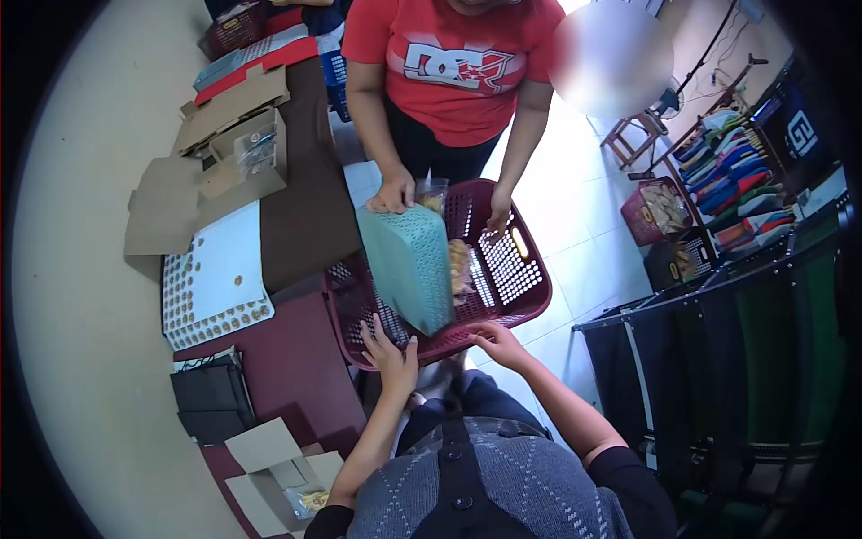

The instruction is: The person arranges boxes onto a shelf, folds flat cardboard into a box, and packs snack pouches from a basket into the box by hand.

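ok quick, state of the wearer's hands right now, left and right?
Left hand: open, spread at the near rim of the maroon basket.
Right hand: partly curled at the same rim; whether it grips can't be told.

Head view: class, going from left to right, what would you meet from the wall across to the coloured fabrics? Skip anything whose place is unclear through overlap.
Wall, white sheet, teal basket, wearer's right hand, far basket, coloured fabrics.
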Demonstrator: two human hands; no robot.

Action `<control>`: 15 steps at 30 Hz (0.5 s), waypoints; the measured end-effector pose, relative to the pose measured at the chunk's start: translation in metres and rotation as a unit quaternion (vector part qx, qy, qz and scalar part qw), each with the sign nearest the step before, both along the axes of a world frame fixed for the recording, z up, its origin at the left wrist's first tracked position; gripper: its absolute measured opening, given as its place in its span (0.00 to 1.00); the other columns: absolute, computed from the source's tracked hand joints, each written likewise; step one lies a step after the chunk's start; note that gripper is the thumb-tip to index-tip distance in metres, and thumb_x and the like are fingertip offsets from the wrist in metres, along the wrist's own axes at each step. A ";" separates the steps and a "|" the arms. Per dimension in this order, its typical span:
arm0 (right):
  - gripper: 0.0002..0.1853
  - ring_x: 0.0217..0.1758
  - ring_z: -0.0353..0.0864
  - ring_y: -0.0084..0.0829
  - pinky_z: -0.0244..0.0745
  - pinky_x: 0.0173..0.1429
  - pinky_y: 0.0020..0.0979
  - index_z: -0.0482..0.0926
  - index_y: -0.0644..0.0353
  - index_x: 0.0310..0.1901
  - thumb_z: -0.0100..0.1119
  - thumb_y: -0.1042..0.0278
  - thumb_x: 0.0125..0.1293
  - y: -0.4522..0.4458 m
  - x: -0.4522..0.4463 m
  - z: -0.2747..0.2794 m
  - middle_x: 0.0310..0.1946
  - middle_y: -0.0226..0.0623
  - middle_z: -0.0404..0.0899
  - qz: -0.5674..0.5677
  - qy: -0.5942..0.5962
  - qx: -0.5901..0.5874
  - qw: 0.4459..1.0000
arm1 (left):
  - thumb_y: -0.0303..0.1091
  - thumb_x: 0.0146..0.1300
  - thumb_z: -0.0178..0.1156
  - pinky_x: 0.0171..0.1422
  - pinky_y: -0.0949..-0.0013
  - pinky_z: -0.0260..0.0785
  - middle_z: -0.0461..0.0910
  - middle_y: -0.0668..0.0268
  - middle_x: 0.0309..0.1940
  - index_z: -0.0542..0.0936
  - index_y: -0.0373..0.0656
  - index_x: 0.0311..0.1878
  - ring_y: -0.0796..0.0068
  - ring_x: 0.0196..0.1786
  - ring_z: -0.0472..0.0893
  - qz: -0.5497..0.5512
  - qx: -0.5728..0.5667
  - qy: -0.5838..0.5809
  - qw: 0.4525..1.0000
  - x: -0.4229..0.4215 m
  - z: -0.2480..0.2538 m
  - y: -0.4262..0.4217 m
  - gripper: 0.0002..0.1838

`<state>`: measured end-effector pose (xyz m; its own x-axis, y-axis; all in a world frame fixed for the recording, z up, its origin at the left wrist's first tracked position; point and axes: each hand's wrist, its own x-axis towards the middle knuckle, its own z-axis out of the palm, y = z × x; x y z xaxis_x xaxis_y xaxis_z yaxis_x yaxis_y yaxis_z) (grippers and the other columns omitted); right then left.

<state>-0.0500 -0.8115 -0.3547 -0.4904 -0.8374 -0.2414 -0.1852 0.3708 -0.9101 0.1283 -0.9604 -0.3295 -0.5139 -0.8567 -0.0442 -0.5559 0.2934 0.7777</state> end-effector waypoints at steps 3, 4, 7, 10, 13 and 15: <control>0.16 0.46 0.78 0.31 0.72 0.51 0.30 0.77 0.66 0.49 0.53 0.65 0.63 -0.011 -0.022 -0.031 0.43 0.43 0.77 0.005 -0.033 -0.002 0.999 | 0.44 0.57 0.58 0.66 0.30 0.27 0.35 0.44 0.70 0.44 0.46 0.71 0.42 0.72 0.37 0.018 -0.002 -0.046 0.999 -0.002 -0.002 0.005 0.44; 0.16 0.47 0.78 0.31 0.72 0.51 0.30 0.77 0.67 0.48 0.54 0.66 0.62 -0.018 -0.029 -0.033 0.42 0.43 0.78 0.000 -0.051 0.003 0.999 | 0.45 0.57 0.57 0.66 0.30 0.27 0.35 0.44 0.70 0.44 0.47 0.71 0.42 0.72 0.37 0.023 -0.010 -0.074 0.997 -0.004 -0.006 0.007 0.44; 0.18 0.45 0.79 0.33 0.73 0.50 0.32 0.77 0.67 0.47 0.56 0.63 0.59 -0.032 -0.055 -0.053 0.41 0.45 0.79 0.007 0.001 0.018 1.000 | 0.45 0.61 0.52 0.66 0.31 0.25 0.36 0.47 0.70 0.44 0.48 0.71 0.42 0.72 0.36 0.086 0.003 -0.067 0.994 -0.019 -0.021 0.009 0.40; 0.19 0.44 0.80 0.41 0.73 0.51 0.35 0.78 0.65 0.45 0.59 0.60 0.56 -0.040 -0.088 -0.081 0.40 0.47 0.80 0.023 0.091 -0.017 0.995 | 0.44 0.67 0.41 0.69 0.36 0.25 0.40 0.56 0.71 0.48 0.52 0.71 0.52 0.74 0.39 0.203 0.046 -0.014 0.978 -0.044 -0.022 0.007 0.31; 0.20 0.45 0.80 0.37 0.72 0.53 0.32 0.77 0.69 0.46 0.60 0.63 0.56 -0.036 -0.116 -0.087 0.42 0.48 0.80 0.064 0.043 0.028 0.997 | 0.50 0.68 0.37 0.69 0.35 0.24 0.42 0.60 0.71 0.48 0.53 0.71 0.57 0.74 0.42 0.287 0.052 0.045 0.955 -0.057 -0.035 0.010 0.31; 0.20 0.46 0.80 0.37 0.72 0.53 0.32 0.76 0.69 0.46 0.60 0.63 0.56 -0.031 -0.126 -0.093 0.41 0.48 0.79 0.075 0.022 0.054 0.995 | 0.51 0.67 0.38 0.70 0.42 0.33 0.42 0.54 0.71 0.49 0.50 0.71 0.53 0.73 0.45 0.289 0.037 0.050 0.955 -0.059 -0.047 0.018 0.32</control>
